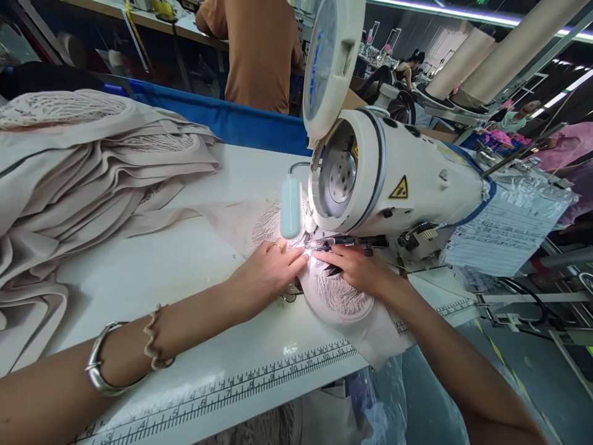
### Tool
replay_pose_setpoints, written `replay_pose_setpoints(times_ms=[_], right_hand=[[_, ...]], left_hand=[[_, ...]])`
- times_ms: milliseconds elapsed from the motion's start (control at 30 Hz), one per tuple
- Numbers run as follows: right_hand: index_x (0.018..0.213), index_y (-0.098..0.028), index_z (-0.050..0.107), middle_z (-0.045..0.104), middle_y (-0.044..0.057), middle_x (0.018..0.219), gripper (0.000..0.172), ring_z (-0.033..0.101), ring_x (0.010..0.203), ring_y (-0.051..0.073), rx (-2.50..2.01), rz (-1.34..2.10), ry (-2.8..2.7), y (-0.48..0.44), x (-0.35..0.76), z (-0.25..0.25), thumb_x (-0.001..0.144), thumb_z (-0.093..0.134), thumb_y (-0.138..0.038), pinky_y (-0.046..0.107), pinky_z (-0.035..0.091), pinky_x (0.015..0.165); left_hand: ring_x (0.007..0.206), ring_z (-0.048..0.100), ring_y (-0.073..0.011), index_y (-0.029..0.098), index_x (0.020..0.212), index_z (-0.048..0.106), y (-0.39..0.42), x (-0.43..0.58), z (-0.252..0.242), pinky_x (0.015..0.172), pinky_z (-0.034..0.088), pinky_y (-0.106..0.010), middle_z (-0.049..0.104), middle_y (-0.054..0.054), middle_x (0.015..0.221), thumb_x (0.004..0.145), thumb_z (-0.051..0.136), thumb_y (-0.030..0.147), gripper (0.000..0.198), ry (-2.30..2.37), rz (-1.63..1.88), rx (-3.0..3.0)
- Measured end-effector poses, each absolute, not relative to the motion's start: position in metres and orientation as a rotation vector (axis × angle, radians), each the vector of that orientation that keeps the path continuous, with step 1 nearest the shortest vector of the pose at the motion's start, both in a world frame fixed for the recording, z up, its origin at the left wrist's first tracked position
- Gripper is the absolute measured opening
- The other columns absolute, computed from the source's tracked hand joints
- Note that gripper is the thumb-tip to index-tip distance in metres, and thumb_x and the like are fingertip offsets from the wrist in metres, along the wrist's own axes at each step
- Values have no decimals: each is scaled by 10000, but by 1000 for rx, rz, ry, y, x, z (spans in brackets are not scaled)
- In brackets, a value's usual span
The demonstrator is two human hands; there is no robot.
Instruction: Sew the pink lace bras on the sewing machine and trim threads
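A pale pink fabric piece with lace panels point(345, 296) lies under the needle area of a white sewing machine point(407, 167). My left hand point(271, 269) pinches the fabric at its edge left of the needle, fingertips close together in the lamp's light. From the right, my right hand point(356, 269) grips the same piece, its index finger reaching to the presser foot. A dark pointed thing point(332, 270) shows under the right fingers; its kind I cannot make out. More of the fabric trails behind the needle to the left. The needle itself is lost in glare.
A pile of matching fabric pieces point(92, 161) covers the table's left side. A light-blue lamp point(290, 207) hangs close above my left hand. Printed ruler marks point(250, 383) run along the front edge. Behind a blue cloth barrier point(185, 114) sits a person in brown point(259, 49).
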State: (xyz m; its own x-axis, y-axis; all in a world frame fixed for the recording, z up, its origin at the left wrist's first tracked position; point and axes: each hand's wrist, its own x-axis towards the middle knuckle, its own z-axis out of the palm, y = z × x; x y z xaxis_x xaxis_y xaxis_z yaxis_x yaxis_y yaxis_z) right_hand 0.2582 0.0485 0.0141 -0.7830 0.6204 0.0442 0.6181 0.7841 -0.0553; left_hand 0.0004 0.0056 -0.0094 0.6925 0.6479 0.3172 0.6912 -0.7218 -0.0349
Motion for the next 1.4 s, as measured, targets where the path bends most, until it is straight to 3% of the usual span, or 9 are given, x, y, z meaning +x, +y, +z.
replay_pose_setpoints(times_ms=[333,567,633,733,833,933,1033,1167,1400], right_hand=[[1351,-270,589,683,50,1031,632,585,876,201,-1285,198,-2904,36,245,28,780,471,-25,276,373,611],[904,-217,611,650,28,899,108,551,797,173,-1370,413,-2706,36,236,24,896,526,-149,256,340,628],[803,-215,574,628,11,819,144,525,718,157,-1489,438,-2585,38,233,18,940,548,-256,251,337,615],[703,-216,551,592,1,703,248,503,654,157,-1645,306,-2467,40,233,12,936,575,-298,250,322,579],[838,-224,644,656,17,794,59,558,720,177,-1531,185,-2518,38,239,9,861,610,-182,252,363,592],[1155,-267,669,700,22,1037,456,615,891,178,-1249,205,-2636,36,247,10,798,525,-23,239,431,660],[1280,-297,642,684,18,1059,681,616,920,165,-1127,155,-2723,34,250,11,734,444,60,229,435,644],[1294,-275,641,672,31,1014,711,608,894,173,-1131,100,-2755,32,248,11,706,442,73,235,415,601],[1206,-236,674,683,37,992,570,606,860,170,-1103,76,-2733,32,246,12,749,474,40,235,393,574]], left_hand=[[849,575,-221,194,1054,647,25,-11,-8,671,303,-333,725,-50,1117,845,374,-84,443,-1076,-626,-2804],[836,587,-232,155,1060,668,21,-6,1,661,362,-337,682,-128,1214,873,403,-55,387,-1082,-562,-2711],[825,590,-241,112,1062,663,9,2,5,660,402,-348,675,-174,1167,887,391,-44,359,-1107,-509,-2675],[805,603,-261,88,989,656,-12,17,5,655,482,-365,679,-153,939,974,426,113,232,-1216,-423,-2721],[1044,626,-359,17,1120,624,-26,28,-5,837,549,-469,671,-237,1116,1001,484,326,359,-1214,-375,-2681],[1204,591,-401,-80,1269,528,-29,30,-15,1014,499,-513,611,-312,1282,1015,406,256,439,-1124,-463,-2607],[1205,611,-374,-80,1286,511,-24,25,-18,1015,516,-484,634,-293,1270,1027,303,177,420,-1069,-573,-2622],[1207,618,-361,-73,1296,504,-15,15,-16,1001,540,-473,645,-285,1260,1025,301,140,400,-1018,-631,-2680],[1198,611,-295,30,1332,515,6,-5,-13,952,572,-440,635,-217,1312,1017,313,90,379,-964,-763,-2860]])
